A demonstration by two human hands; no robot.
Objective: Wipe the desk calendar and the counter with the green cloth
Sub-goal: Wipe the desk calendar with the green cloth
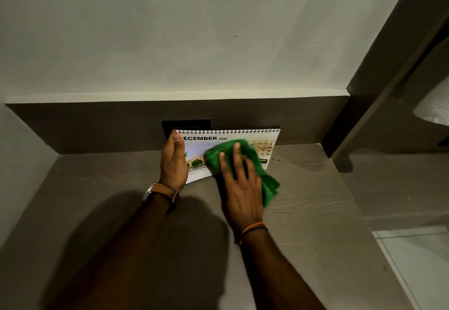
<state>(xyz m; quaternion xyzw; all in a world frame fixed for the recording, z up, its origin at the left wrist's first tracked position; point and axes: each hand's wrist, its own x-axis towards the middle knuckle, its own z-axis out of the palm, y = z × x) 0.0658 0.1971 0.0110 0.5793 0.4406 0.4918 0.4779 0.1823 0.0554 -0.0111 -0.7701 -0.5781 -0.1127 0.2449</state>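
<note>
The desk calendar point(228, 137), a spiral-bound stand of glossy pages open at December, stood on the counter point(303, 200) between the two hands, its back close to the grey upstand. The left hand point(173, 161) clamped its left edge, thumb lying on the front page and fingers wrapped behind. The right hand point(239, 188) lay flat with fingers spread, pressing the green cloth point(245, 161) against the calendar's face; the cloth, a soft, nubby, crumpled fabric, spilled past the hand's right side onto the counter. The counter was a matt grey surface with a faint wood grain, and a few dark crumbs point(277, 159) lay just right of the calendar. A flat black rectangle point(187, 125) stood behind the left hand's fingertips.
</note>
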